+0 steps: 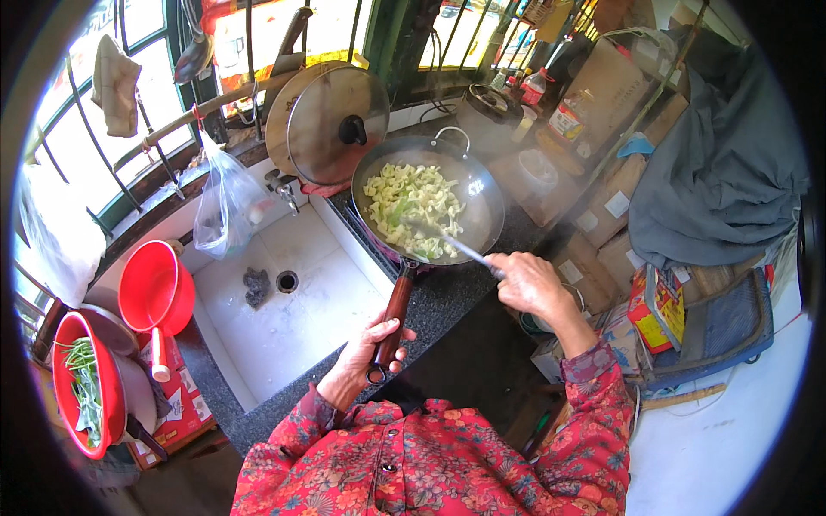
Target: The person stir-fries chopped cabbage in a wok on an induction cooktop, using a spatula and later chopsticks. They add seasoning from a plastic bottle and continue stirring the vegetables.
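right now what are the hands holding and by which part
The left hand grips the wok by its brown handle; the right hand holds a cooking utensil by its near end.

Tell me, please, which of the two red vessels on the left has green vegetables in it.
The lower red basin, at the far left: green vegetables lie in it, while the red dipper beside the sink shows none.
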Tool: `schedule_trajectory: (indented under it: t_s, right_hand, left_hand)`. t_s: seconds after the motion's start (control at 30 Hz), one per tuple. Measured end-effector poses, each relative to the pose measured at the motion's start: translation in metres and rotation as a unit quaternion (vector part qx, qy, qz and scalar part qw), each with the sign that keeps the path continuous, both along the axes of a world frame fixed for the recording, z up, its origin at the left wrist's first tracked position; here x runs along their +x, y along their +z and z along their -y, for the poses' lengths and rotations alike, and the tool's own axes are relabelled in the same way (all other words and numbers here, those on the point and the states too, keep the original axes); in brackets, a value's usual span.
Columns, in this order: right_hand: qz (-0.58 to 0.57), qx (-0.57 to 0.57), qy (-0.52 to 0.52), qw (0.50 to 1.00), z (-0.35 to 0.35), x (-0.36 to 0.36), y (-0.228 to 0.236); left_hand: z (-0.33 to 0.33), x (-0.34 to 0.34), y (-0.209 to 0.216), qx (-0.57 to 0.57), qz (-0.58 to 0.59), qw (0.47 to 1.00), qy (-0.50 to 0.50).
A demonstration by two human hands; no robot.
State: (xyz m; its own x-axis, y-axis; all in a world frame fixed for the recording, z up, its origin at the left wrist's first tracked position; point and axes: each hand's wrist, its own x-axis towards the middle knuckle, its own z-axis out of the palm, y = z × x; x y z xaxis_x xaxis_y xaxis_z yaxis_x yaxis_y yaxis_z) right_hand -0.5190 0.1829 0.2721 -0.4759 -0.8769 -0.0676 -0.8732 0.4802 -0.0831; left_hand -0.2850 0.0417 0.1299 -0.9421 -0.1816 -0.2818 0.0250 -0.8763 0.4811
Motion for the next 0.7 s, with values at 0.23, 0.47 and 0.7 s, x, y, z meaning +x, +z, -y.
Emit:
schedule_trajectory:
  t_s: [0.23, 0.47, 0.7]
  right_hand:
    - [-0.068, 0.006, -0.024, 0.997, 0.043, -0.008, -0.03]
    - [-0.064, -0.078, 0.008, 0.995, 0.077, -0.033, -0.033]
    - [-0.148, 0.157, 0.077, 0.973, 0.061, -0.053, 0.002]
  left_hand:
    - [0.001, 0.001, 0.005, -0.026, 0.018, 1.0, 0.0]
    - [0.001, 0.002, 0.004, 0.0, 0.022, 1.0, 0.001]
    - [-0.002, 0.001, 0.009, -0.017, 0.024, 0.999, 0.017]
